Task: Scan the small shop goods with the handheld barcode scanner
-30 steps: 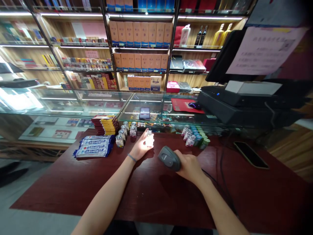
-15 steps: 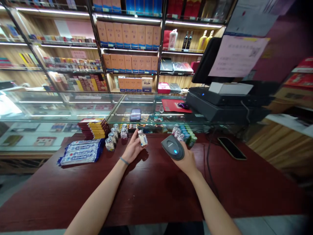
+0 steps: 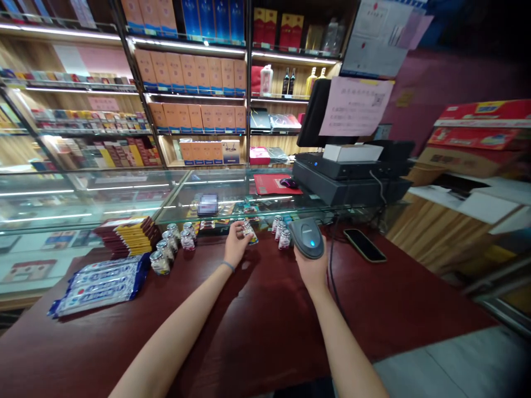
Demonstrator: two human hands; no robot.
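Observation:
My left hand is closed on a small jar with a shiny lid, tilted and partly covered by the fingers, above the dark red table. My right hand grips a grey barcode scanner with a lit blue light. Just left of the scanner stands a group of small jars with pinkish contents; the scanner hides what is behind it. More lidded jars are lined up to the left of my left hand, with others beside them.
At the left lie blue-and-white packs and a stack of red and yellow packets. A phone lies at the right, near a black cable. The glass counter borders the table's far side, with a monitor on it.
The view has swung right. My left hand has carried the jar rightward, closer to the right-hand jars. The scanner has moved right, from in front of those jars to their right side.

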